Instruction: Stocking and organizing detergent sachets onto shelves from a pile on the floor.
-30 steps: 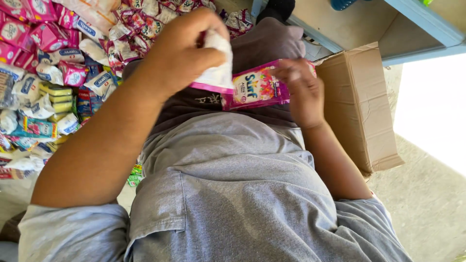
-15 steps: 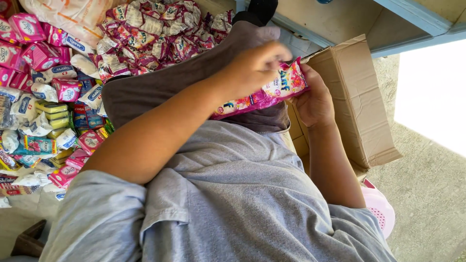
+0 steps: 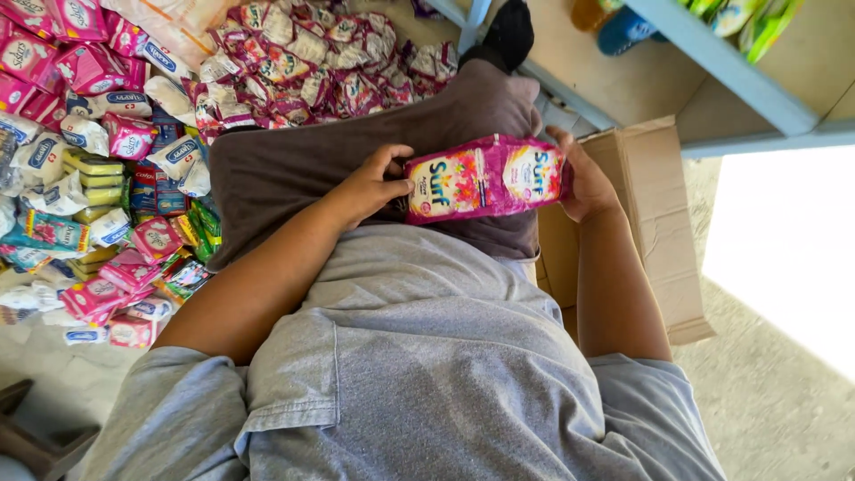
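The pink strip of sachets is held across the person's lap, lying over the dark trouser leg and roughly level, its long side running from one hand to the other. The left hand is curled at the strip's left end, thumb on top and fingers bent against the edge; the grip looks light, closed only partway. The right hand cups the right end from behind and beneath, palm wrapped about the packet with the fingertips just over the top edge, closed firmly on it. Risk one: the strip is soft and jointed between sachets, so it could fold or sag in the middle if either hand loosens, and the left hold appears the weaker of the two. Risk two: should it slip, it would likely slide off the sloping knee toward the heap of mixed packets on the floor at the left, where many pink items of like colour lie; it could be lost among them. Risk three: the open cardboard box stands just beside the right forearm, its flap near the elbow, and a wide sweep of that arm could knock it. A second pile of sachets lies beyond the knee, well apart from both hands. Blue shelving stands above the box, not within reach of present concern.
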